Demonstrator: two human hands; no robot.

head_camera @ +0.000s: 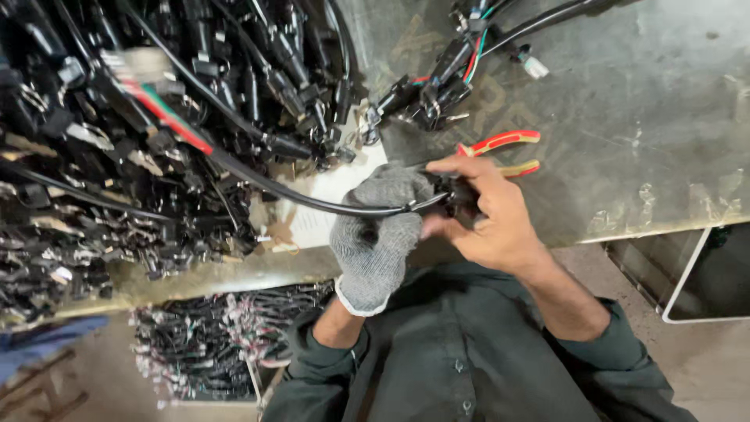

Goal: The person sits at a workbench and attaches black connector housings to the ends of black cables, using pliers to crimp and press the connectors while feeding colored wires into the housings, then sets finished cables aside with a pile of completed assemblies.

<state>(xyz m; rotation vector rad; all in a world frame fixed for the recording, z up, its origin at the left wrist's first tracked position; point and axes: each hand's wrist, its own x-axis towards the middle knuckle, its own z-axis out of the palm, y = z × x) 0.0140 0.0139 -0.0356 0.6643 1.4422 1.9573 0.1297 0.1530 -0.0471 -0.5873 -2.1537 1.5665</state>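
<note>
My left hand, in a grey knit glove, is closed around a black sheathed cable that runs up and left into a large heap of harnesses. My bare right hand grips the black connector at the cable's end, right beside the gloved fist. Both hands are held together over the near edge of a worn metal table. Just behind my right hand lie pliers with red and yellow handles, partly hidden by my fingers.
A big pile of black wire harnesses with red and green leads covers the table's left half. Another harness bundle lies at the top centre. A crate of more harnesses sits below the table. A white metal frame stands at the right.
</note>
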